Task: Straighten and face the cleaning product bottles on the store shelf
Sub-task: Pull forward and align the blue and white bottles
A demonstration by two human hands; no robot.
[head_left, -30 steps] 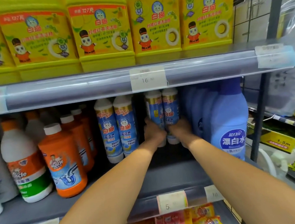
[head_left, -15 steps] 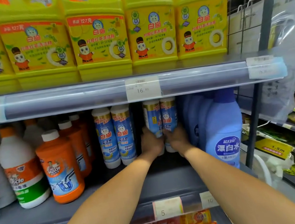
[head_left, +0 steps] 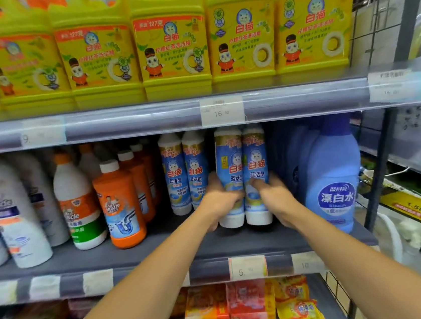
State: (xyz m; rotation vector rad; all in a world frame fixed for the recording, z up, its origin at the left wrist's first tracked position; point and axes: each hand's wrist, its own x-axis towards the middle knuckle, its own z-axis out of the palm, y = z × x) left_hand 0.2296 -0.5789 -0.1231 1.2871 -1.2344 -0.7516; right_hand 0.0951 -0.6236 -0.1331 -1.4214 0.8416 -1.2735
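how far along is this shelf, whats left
Done: the yellow jugs above and the blue bleach bottle face front. In hand: the left hand and right hand grip two blue-white bottles, upright. Left: the matching pair beside them sits further back.

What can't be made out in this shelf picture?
Head view:
Lower labels of the two held bottles: covered by the left hand and right hand.
Yellow jugs: tops cut off by the upper edge.
Price tag at left: digits after 9 blurred.
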